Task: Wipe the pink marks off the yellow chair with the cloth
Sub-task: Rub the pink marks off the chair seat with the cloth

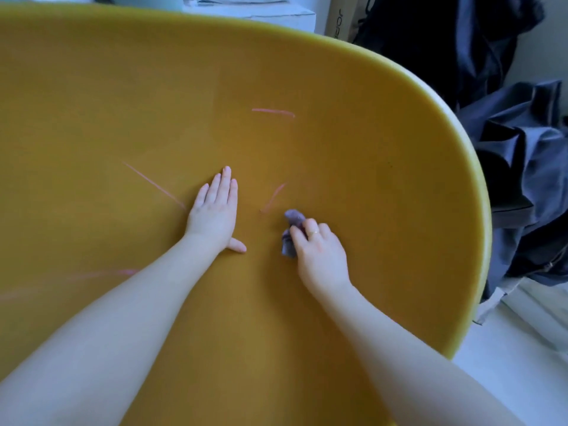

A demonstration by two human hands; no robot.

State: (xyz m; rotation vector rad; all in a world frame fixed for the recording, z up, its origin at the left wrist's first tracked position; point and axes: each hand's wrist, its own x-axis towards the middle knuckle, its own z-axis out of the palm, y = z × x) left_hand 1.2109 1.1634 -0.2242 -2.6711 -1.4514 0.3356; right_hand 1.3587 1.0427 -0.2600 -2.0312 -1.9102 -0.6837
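Notably, key relation: the cloth (292,232) lay just below and to the right of the nearest pink mark (273,197); that mark stood at about 11 o'clock from the cloth, close by but apart from it.
Right hand (319,253): fingers curled round the bunched greyish-purple cloth, gripping it against the seat; a ring showed on one finger.
Left hand (215,210): flat on the seat, fingers straight and together pointing toward 12 o'clock, thumb splayed toward 3 o'clock; it held nothing and appeared to brace the chair.
Yellow chair (384,179): its seat shell filled most of the view, the rim curving from 12 o'clock round to 4 o'clock.
Nearest mark, long axis: a short stroke that ran from 7 o'clock up to 1 o'clock, between the two hands and nearer the right.
Other marks: a horizontal stroke (273,112) at 12 o'clock from the cloth, well apart; a long diagonal stroke (155,186) whose lower end reached just beside the left hand; a faint smear (101,275) at 9 o'clock, partly hidden by the left forearm.
Nearer hand: the right, already holding the cloth.
Judged next move: a short push of the cloth toward 11 o'clock, then a rub along the stroke's axis.
Surroundings: dark fabric (522,179) heaped beyond the rim at 3 o'clock.
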